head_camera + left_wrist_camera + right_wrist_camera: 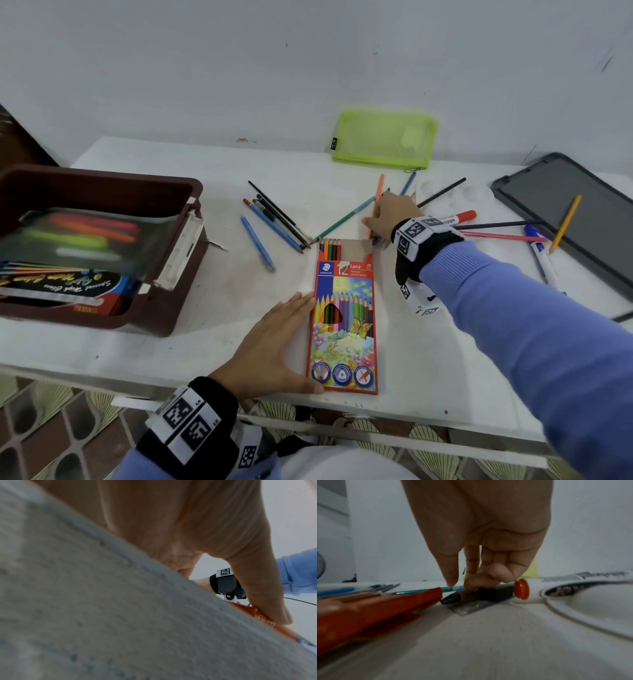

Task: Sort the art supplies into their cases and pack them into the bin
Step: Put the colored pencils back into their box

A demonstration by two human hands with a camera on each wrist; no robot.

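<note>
The Staedtler Luna pencil box [342,315] (printed "12") lies at the table's [205,308] front edge, mouth open. The left hand [274,346] rests flat against its side; the right hand [390,216] pinches a teal pencil [342,221] beyond it.

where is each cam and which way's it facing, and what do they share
Head: looks forward and down at the table; both forearms, left hand flat beside the pencil box, right hand reaching among loose pencils.
Left wrist: low on the tabletop, looks along the palm; thumb on the box's orange edge, opposite wrist beyond.
Right wrist: low, looks along the fingers pinching at a dark pencil.
Shared: the pencil box appears in all three.
</note>
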